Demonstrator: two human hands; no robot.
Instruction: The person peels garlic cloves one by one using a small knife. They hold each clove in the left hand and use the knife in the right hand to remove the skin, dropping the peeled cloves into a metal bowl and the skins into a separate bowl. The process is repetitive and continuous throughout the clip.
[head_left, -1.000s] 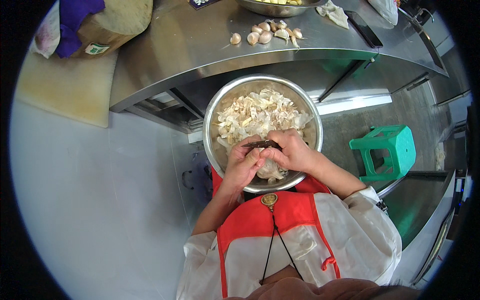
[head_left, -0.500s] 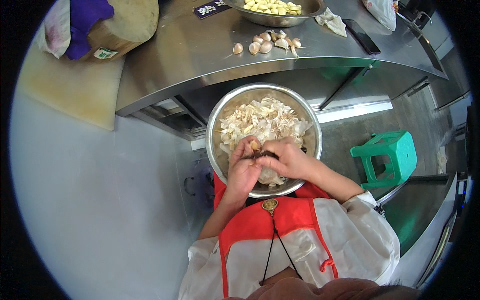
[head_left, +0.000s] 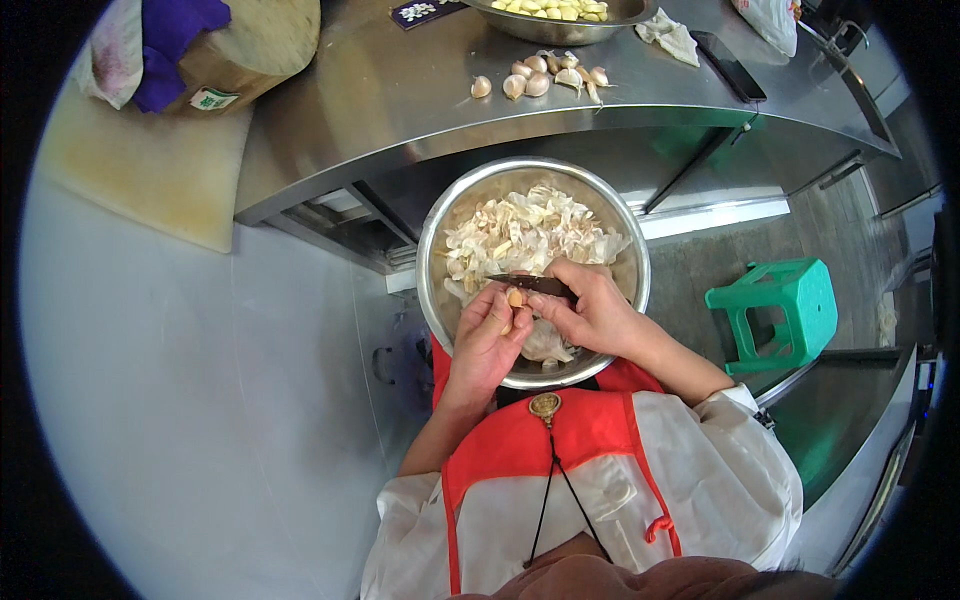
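Above a steel bowl (head_left: 432,300) on my lap, both hands work close together. My left hand (head_left: 482,345) is closed, pinching a garlic clove (head_left: 515,298) between thumb and fingers. My right hand (head_left: 597,312) is wrapped round a small dark knife (head_left: 535,284), its blade pointing left just beyond the clove. My right thumb is close to the clove; whether they touch is unclear. Papery garlic skins (head_left: 530,228) heap up in the far part of the bowl. Under my hands lies a pale garlic bulb (head_left: 546,343), partly covered by my fingers.
On the steel counter (head_left: 400,110) ahead are several unpeeled garlic cloves (head_left: 537,84), a basin (head_left: 560,32) of peeled cloves, a white cloth (head_left: 668,38) and a phone (head_left: 727,66). A round wooden block (head_left: 265,45) stands far left. A green stool (head_left: 785,312) is at the right.
The knife, blurred between my hands before, now shows clearly with its blade pointing left. My right hand has turned and shifted slightly right; the left still pinches the clove.
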